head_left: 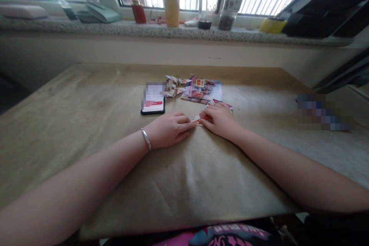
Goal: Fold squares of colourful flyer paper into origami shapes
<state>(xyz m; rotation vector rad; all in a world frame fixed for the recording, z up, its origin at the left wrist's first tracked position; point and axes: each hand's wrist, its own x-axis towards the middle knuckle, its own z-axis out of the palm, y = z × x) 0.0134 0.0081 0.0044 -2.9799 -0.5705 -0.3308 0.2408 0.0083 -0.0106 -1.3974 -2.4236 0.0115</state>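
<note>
A folded piece of printed paper point(201, 115), white with red and orange markings, lies on the table between my hands. My right hand point(219, 120) rests over it, fingers bent and pinching it near the front edge; part of the paper is hidden beneath. At its left corner, my left hand point(174, 128) presses with the fingertips, fingers close together. Beyond the hands lie small folded paper cranes point(174, 91) made of similar printed paper. A stack of colourful printed leaflets point(206, 90) sits just behind the paper.
A phone point(154, 102) with a lit screen lies left of the cranes. A blurred-out item point(323, 113) is at the table's right side. Along the granite windowsill point(184, 32) stand a red container point(138, 11), a tall yellow cylinder point(171, 0) and several other things.
</note>
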